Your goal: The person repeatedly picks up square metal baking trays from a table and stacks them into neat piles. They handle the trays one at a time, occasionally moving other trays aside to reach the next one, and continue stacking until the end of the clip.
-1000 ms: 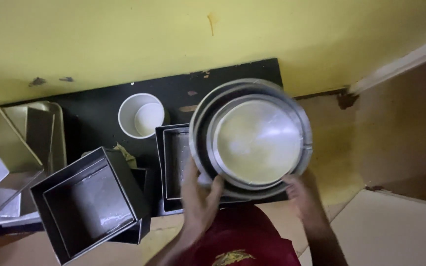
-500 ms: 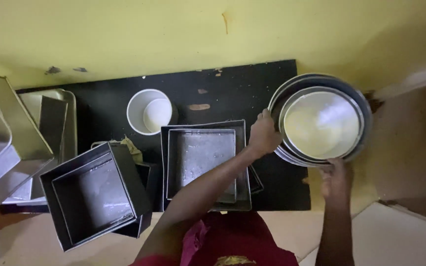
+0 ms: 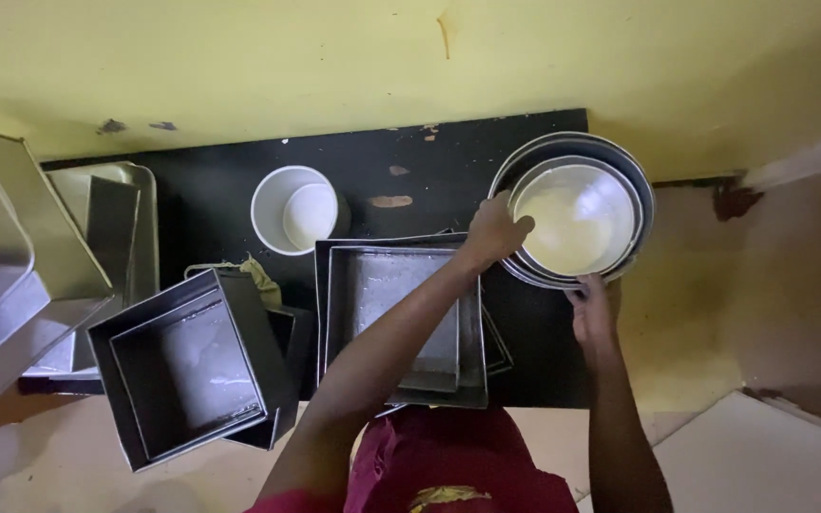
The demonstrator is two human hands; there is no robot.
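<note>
1. Left hand [image 3: 494,231] clamped over the near-left rim of the stack of round pans [image 3: 577,211], fingers curled on the metal.
2. Right hand [image 3: 593,309] under the front edge of the same stack, fingers hooked on the rim; grip closed, palm side hidden.
3. Round pans nested one inside another, sitting at the far right end of the black table [image 3: 211,204], partly overhanging its right edge; two hands on opposite sides, likely to keep the nest level.
4. Just left: square pans [image 3: 401,323] stacked flat, corners splayed, close to the left forearm.
5. Further left: a deep square tin [image 3: 187,366] tilted over the front edge, a white bowl [image 3: 296,211] behind it, trays [image 3: 11,266] leaning at the far left.
6. Yellow wall [image 3: 334,66] tight behind; open room only to the right, past the table edge.
</note>
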